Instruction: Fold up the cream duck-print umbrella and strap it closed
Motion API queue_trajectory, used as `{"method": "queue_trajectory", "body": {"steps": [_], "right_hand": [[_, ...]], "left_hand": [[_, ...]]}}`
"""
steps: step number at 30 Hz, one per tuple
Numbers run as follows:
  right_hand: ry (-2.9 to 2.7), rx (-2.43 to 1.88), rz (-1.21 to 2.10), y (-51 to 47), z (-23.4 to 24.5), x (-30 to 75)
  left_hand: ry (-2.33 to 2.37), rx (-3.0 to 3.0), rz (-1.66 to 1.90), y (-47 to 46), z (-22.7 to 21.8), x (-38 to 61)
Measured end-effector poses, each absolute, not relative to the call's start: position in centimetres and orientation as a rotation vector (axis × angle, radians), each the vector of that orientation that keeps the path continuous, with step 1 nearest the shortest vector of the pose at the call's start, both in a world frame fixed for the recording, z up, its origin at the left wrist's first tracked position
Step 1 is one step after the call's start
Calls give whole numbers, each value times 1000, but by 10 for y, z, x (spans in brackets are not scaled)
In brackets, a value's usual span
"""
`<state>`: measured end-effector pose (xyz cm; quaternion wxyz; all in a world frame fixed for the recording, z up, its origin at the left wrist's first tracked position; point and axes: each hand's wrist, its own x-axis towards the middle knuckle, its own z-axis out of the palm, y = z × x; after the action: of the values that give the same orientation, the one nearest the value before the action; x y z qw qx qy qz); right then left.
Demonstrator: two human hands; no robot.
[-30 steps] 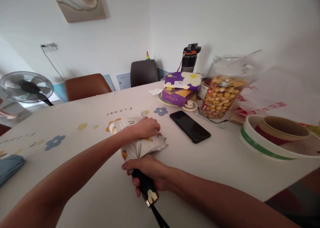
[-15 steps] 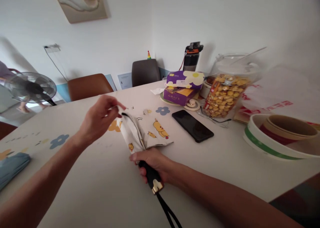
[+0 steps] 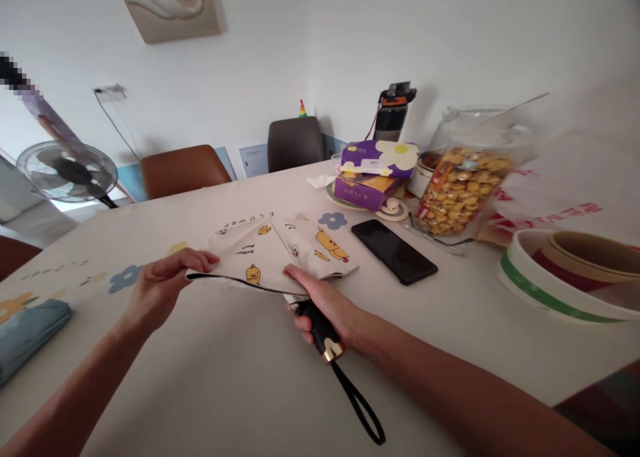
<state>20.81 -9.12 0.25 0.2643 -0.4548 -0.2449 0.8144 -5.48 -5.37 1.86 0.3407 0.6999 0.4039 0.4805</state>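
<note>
A white folding umbrella (image 3: 265,250) printed with yellow ducks is over the table, its panels loose and partly spread. My right hand (image 3: 327,307) is closed around its black handle and the base of the fabric, thumb pressed on the cloth. A gold-coloured end cap and a black wrist loop hang from the handle toward me. With its fingers pinched, my left hand (image 3: 167,280) holds the outer corner of one panel, stretched out to the left. The panel's dark-lined edge runs between both hands. A black phone (image 3: 394,251) lies right of the umbrella.
On the right stand purple boxes (image 3: 373,177), a black bottle (image 3: 391,113), a jar of yellow snacks (image 3: 463,187), a plastic bag (image 3: 560,183) and a roll of tape (image 3: 530,293). A blue folded umbrella (image 3: 33,337) lies left. Beyond are chairs, a fan (image 3: 67,177) and a person.
My left hand has moved left and toward me, drawing a panel of the umbrella out flat. My right hand keeps its grip on the handle. The view has shifted slightly.
</note>
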Motion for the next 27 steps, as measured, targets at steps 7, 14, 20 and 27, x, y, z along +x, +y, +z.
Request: {"method": "queue_trajectory", "body": {"steps": [7,14,20,27], "right_hand": [[-834,-1230,2101,-88,3,212],[-963,-1327,2101,-88,-1,213],[-1069,-1331,2124,-92,-4,210],[-1080,-1301,2189,-102,-1,202]], "left_hand": [[1037,2001,986,-53,18,-67],[1134,1988,739,-55,22,-62],[1644,1751,793,-47,7,-62],[1415,1200,1160,-42,-6,-41]]}}
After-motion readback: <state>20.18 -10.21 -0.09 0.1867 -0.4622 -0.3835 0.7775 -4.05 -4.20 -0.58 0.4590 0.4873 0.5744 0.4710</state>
